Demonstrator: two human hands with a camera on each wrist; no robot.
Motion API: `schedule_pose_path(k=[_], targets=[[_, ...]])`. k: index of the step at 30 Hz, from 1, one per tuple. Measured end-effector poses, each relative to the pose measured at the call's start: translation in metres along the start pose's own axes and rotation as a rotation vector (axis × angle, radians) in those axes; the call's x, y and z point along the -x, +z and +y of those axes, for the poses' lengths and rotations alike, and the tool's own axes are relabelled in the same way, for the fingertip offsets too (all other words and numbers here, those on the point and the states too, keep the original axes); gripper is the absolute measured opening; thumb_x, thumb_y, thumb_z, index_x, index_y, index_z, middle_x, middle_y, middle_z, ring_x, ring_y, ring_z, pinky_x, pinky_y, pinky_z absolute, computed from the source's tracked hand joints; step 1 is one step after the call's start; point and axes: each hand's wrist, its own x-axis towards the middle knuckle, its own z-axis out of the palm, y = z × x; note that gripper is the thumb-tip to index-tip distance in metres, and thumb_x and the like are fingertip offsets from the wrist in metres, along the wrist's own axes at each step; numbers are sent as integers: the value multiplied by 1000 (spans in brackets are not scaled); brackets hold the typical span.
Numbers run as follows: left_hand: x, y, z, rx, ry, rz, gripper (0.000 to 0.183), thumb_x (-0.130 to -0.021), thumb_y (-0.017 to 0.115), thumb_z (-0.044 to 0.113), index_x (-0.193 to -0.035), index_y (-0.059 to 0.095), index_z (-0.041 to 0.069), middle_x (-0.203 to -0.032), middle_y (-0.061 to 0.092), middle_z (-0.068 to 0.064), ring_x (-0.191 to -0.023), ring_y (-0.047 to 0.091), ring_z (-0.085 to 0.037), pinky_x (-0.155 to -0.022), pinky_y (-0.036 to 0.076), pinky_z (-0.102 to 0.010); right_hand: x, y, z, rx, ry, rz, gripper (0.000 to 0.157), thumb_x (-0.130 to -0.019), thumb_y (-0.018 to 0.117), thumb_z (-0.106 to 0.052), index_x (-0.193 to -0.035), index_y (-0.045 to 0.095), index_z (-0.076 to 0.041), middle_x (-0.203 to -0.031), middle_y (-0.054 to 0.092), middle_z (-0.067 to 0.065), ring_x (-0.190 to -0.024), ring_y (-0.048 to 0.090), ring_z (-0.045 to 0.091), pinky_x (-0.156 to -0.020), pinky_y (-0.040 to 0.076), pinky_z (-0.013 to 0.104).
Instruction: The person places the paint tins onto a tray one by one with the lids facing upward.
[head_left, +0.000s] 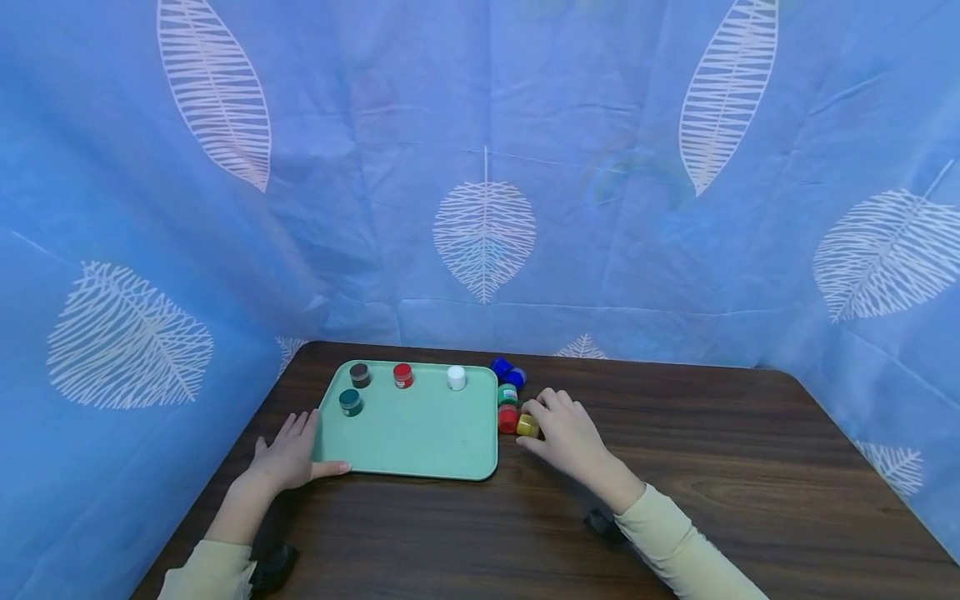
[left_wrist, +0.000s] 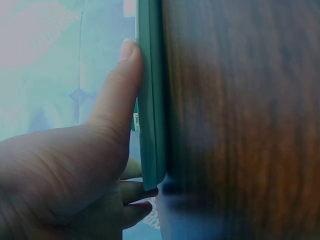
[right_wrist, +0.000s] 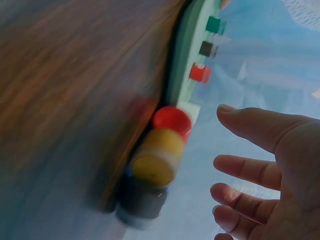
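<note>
My left hand rests against the left end of a green tray, thumb along its front rim and fingers beside the left edge. On the tray stand a black jar, a dark green jar, a red jar and a white jar. Right of the tray, my right hand hovers by a yellow jar, its fingers spread. In the right wrist view a gap separates those fingers from the yellow jar. A blurred dark jar lies beyond it there.
Against the tray's right side sit another red jar, a green jar and two blue jars, one behind the other. All this is on a dark wooden table. A blue leaf-patterned cloth hangs behind and at both sides.
</note>
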Motion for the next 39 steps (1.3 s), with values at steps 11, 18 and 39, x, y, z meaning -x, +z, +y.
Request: schedule_pose_path(k=[11, 18, 39], targets=[[-1, 1, -2, 7, -8, -8, 129, -71, 66, 76, -151, 14, -10, -155, 18, -37, -144, 13, -53, -103, 12, -81, 0, 9, 15, 41, 56, -74, 35, -76, 83, -35, -98, 69, -11, -95, 55, 5, -78, 43, 19, -62, 34, 30], [-1, 1, -2, 4, -11, -18, 128, -72, 65, 76, -152, 14, -10, -155, 16, -37, -144, 13, -53, -103, 12, -81, -5, 16, 18, 67, 83, -106, 34, -75, 84, -36, -92, 68, -12, -93, 54, 5, -78, 42, 19, -63, 36, 32], [4, -5, 3, 6, 14, -12, 124, -75, 67, 71, -151, 15, -12, -155, 18, -37, -144, 14, -53, -103, 14, -81, -7, 20, 17, 46, 66, -121, 29, -74, 80, -28, -88, 62, -10, -96, 55, 6, -83, 44, 23, -67, 38, 35]])
